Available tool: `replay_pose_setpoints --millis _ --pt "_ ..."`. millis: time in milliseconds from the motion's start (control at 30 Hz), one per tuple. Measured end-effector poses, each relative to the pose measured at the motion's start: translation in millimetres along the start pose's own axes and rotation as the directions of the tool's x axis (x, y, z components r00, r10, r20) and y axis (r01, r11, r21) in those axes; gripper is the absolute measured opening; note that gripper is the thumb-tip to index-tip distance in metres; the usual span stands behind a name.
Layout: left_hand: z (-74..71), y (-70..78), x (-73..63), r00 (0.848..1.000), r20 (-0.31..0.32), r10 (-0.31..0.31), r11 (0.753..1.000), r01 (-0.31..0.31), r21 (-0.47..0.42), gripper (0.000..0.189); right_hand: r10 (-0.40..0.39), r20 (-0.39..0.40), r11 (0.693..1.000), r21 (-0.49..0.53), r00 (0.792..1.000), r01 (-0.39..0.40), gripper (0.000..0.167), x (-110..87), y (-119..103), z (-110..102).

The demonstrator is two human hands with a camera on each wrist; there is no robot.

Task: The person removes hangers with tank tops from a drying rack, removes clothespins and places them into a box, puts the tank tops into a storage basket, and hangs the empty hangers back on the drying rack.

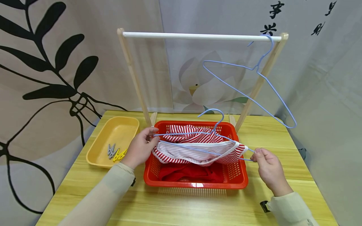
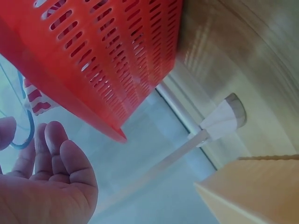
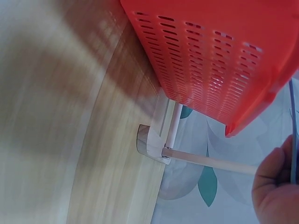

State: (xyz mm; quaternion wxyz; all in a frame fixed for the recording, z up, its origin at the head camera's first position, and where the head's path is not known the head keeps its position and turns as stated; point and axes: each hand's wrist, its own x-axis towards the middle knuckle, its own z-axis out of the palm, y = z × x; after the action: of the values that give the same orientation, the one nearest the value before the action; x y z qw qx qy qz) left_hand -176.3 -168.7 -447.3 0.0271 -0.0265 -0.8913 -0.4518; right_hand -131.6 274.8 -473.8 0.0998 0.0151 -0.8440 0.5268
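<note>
My left hand pinches the left end of a blue wire hanger over the red basket. At the hanger's other end, the thumb and fingers of my right hand grip the wire. A red-and-white striped garment hangs on the hanger between both hands, its white inside facing up. The right end of the wire sticks out past the cloth. In the left wrist view the hanger's rounded end sits by the left thumb. The right wrist view shows the wire against the right fingers.
The red basket also holds a red cloth. On the left, a yellow tray contains grey clothespins and yellow clothespins. Behind stands a wooden rack with a white rod; a second blue hanger hangs at its right.
</note>
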Motion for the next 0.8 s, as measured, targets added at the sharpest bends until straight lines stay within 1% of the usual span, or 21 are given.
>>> replay_pose_setpoints --millis 233,433,633,800 --pt "1.3 2.9 -0.9 0.999 0.009 0.051 0.998 -0.052 0.033 0.032 0.018 0.008 0.999 -0.042 1.000 -0.017 0.038 0.8 0.4 -0.6" --pt "2.7 5.7 -2.1 0.996 0.018 0.086 0.994 -0.087 0.062 0.028 0.017 0.011 0.999 -0.044 1.000 -0.017 0.037 1.1 0.3 0.4" --pt "3.0 8.3 -2.5 0.990 0.031 0.138 0.987 -0.140 0.082 0.023 -0.007 0.010 0.999 -0.041 1.000 0.007 0.036 1.7 -1.7 1.9" --pt "3.4 9.5 -3.7 0.984 0.050 0.172 0.977 -0.177 0.122 0.024 -0.032 0.022 0.998 -0.055 0.999 0.033 0.034 3.3 -5.4 4.1"
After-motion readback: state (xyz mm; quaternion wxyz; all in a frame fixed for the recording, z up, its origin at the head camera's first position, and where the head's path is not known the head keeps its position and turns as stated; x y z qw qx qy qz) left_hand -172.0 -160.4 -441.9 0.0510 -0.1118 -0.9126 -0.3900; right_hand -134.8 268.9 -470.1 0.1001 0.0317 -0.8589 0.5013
